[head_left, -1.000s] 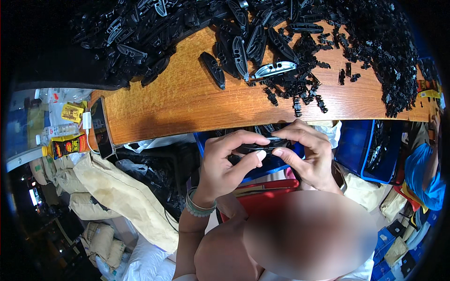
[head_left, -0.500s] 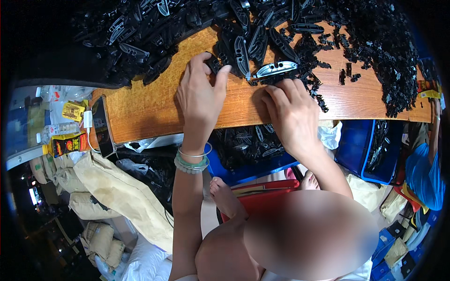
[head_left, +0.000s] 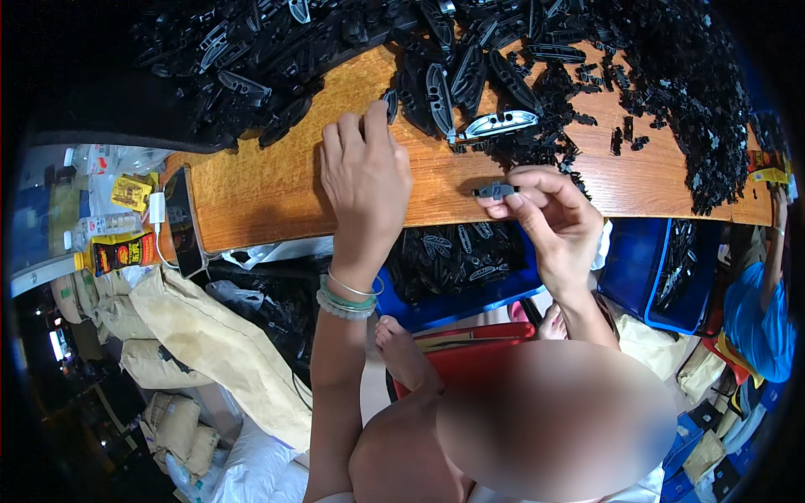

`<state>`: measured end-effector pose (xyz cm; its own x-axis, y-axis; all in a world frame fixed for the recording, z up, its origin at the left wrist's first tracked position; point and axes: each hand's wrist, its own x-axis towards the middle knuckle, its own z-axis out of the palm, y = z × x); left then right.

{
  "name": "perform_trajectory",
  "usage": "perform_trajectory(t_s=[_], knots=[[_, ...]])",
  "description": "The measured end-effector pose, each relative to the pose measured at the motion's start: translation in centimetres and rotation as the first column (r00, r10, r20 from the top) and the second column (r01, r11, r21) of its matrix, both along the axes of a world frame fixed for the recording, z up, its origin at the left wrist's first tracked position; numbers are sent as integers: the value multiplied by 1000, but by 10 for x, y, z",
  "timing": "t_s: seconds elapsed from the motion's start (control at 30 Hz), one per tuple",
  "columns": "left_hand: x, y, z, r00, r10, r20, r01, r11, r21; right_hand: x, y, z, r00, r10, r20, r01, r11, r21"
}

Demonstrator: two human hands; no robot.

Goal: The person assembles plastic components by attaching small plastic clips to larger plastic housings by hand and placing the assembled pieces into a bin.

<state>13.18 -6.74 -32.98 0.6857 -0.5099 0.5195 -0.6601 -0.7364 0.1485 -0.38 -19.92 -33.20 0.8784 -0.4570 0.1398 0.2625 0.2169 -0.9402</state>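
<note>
My right hand pinches a small black plastic clip between thumb and fingers, above the table's near edge. My left hand is palm down over the wood, its fingers curled and the thumb mostly hidden. A narrow black plastic part shows at its index fingertip, apparently gripped there. Between the hands and slightly beyond them lies a long oval black handle-like part with a shiny face. Another oval black part lies at the edge of the heap.
Oval black parts are heaped along the far side of the wooden table. Small black clips pile up at the right. Blue bins of parts stand below the edge. A phone lies at left; a person in blue is at right.
My right hand has drawn back toward me and turned, lifting the small clip off the table area. My left hand's thumb has tucked in, and its fingers have curled beside the narrow part.
</note>
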Motion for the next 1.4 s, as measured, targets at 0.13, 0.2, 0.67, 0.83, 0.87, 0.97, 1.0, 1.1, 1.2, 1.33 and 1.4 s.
perform_trajectory(t_s=[0.13,0.2,0.67,0.83,0.87,0.97,1.0,1.1,1.2,1.33,1.4], knots=[[-3,4,-1,998,-56,20,60,964,-259,-9,1,9,999,-39,-34,38,998,-52],[-23,12,15,644,-408,-647,-306,639,-706,-16,-3,9,997,-60,-45,55,992,-116],[-85,12,20,302,-797,-523,-308,438,-845,-13,11,20,990,-108,-93,109,994,10],[-73,14,23,136,-768,-626,-325,562,-761,-16,6,17,992,-80,-102,57,976,-210],[-73,16,22,152,-767,-623,-314,560,-767,-16,6,15,992,-79,-101,57,976,-210],[-73,18,20,170,-765,-621,-305,558,-772,-15,7,14,981,-195,-17,151,812,-563],[-73,18,21,173,-766,-620,-307,556,-773,-15,6,14,981,-195,-17,151,812,-563],[-73,16,17,220,-781,-584,-287,521,-804,-15,-2,13,983,-125,137,185,577,-795],[-73,18,18,306,-729,-612,-212,575,-790,-18,3,14,998,-61,-32,33,830,-557],[-74,18,23,305,-695,-651,-189,626,-757,-22,5,16,978,-43,-204,-39,923,-384],[-74,16,23,250,-693,-677,-211,643,-736,-23,5,18,980,-65,-188,-14,918,-395]])
